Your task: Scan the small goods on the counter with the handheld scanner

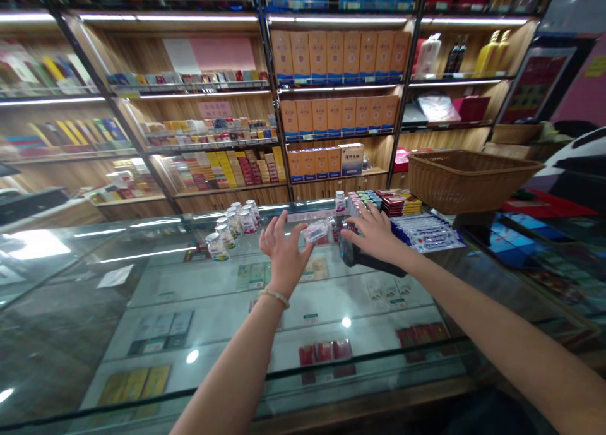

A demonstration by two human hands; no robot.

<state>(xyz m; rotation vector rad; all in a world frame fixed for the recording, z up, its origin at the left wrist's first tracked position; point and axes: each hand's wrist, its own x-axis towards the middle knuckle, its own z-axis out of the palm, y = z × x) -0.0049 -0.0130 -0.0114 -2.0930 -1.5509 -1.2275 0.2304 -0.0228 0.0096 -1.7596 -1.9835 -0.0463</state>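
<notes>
My left hand (285,250), with a beaded bracelet at the wrist, holds a small clear bottle (318,230) by its base between thumb and finger. The bottle lies nearly sideways in the air, its cap pointing right. My right hand (376,234) hovers just right of the cap with fingers apart and holds nothing that I can see. Below it is a black handheld scanner (374,263), partly covered by the hand. Several similar bottles (226,232) stand in rows on the glass counter (208,321) to the left. One more bottle (339,201) stands behind my hands.
Blue-and-white packets (426,232) lie right of my right hand, with stacked small boxes (398,202) behind them. A wicker basket (468,182) stands at the back right. Flat packs show under the glass. Shelves of boxed goods (336,56) line the wall.
</notes>
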